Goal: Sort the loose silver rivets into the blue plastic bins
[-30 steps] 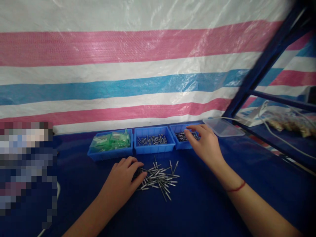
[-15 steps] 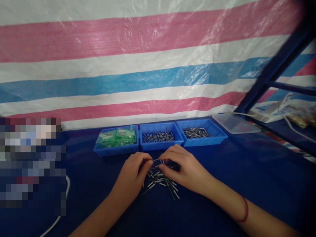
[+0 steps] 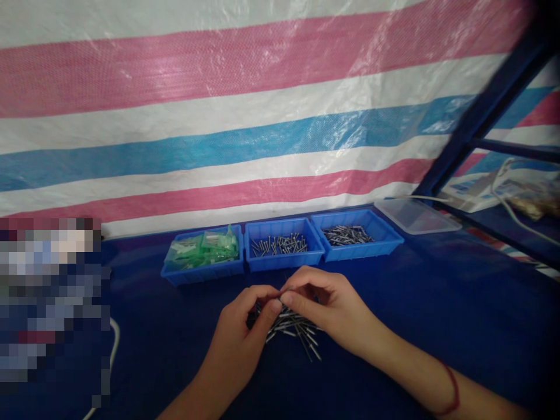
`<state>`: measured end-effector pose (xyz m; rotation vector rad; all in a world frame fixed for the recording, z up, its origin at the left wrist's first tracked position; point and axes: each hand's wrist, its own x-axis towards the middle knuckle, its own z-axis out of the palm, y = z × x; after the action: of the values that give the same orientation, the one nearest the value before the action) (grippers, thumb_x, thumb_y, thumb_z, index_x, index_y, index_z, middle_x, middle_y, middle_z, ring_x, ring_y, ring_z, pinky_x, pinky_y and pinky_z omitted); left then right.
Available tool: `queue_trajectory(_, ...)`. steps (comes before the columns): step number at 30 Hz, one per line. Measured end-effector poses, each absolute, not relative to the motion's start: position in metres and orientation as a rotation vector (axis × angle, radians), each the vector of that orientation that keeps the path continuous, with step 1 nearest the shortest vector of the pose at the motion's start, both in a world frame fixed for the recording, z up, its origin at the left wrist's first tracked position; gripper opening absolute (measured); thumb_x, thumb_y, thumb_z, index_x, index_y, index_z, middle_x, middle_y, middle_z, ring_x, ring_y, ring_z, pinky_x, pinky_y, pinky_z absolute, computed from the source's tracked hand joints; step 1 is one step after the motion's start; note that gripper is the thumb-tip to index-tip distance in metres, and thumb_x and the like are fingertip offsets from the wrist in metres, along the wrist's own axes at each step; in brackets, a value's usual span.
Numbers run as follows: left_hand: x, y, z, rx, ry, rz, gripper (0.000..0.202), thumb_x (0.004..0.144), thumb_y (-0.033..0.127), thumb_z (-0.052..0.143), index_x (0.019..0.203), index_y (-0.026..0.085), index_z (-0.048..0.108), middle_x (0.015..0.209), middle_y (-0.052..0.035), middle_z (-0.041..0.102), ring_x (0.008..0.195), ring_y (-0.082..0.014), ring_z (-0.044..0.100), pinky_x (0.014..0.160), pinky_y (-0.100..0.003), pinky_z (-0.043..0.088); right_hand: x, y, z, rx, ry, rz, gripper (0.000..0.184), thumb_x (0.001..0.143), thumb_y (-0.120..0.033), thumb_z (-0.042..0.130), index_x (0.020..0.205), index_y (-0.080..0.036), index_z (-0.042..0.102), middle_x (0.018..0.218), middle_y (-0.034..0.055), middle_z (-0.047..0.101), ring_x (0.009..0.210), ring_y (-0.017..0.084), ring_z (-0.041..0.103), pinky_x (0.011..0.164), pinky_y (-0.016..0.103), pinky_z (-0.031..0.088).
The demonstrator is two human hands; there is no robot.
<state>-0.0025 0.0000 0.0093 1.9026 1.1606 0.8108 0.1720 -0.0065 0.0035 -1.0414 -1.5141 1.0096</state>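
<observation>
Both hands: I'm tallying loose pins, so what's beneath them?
Beneath the left hand and right hand, a loose pile of slim metal pins shows on the blue table. The hands cover part of it; those hidden pins can't be counted.

Rivets [image 3: 294, 325], metal: loose pile, lay on blue table [image 3: 437, 303]. Left hand [image 3: 240, 326] and right hand [image 3: 335, 303]: fingertips met over the pile; anything pinched was too small to tell. Bins [image 3: 286, 261], blue, three: stood behind. Sheet [image 3: 245, 128], striped: hung beyond.
</observation>
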Motion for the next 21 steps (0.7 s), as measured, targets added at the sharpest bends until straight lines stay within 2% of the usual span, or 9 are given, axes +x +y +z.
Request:
queue_trajectory(6, -0.0033, 0.0009, 0.0081, 1.993, 1.096, 0.775, 0.021, 0.091, 0.032, 0.048, 0.101, 0.021, 0.063, 0.091, -0.0026, 0.065, 0.084, -0.0163, 0.060, 0.074, -0.026, 0.045, 0.1725, -0.0082, 0.0056, -1.053, -1.544, 0.932, 0.010, 0.080, -0.029, 0.064, 0.079, -0.019, 0.067, 0.072, 0.0015, 0.063, 0.064, 0.013, 0.055, 0.059, 0.027, 0.046)
queue_trajectory(11, -0.0031, 0.0020, 0.0087, 2.054, 1.124, 0.753, 0.019, 0.091, 0.031, 0.048, 0.087, 0.018, 0.063, 0.081, -0.0023, 0.063, 0.075, -0.0153, 0.058, 0.066, -0.024, 0.043, 0.1727, -0.0087, 0.0071, -1.041, -1.557, 0.922, 0.009, 0.081, -0.028, 0.063, 0.080, -0.019, 0.066, 0.071, 0.0008, 0.060, 0.063, 0.012, 0.054, 0.058, 0.027, 0.045)
queue_trajectory(21, -0.0043, 0.0026, 0.0130, 2.033, 1.192, 0.899, 0.012, 0.087, 0.027, 0.054, 0.085, 0.019, 0.062, 0.078, -0.0001, 0.062, 0.070, -0.0136, 0.055, 0.064, -0.023, 0.041, 0.1742, -0.0075, 0.0064, -1.094, -1.602, 0.878, 0.009, 0.080, -0.026, 0.062, 0.080, -0.019, 0.066, 0.069, 0.0004, 0.059, 0.059, 0.011, 0.050, 0.054, 0.025, 0.041)
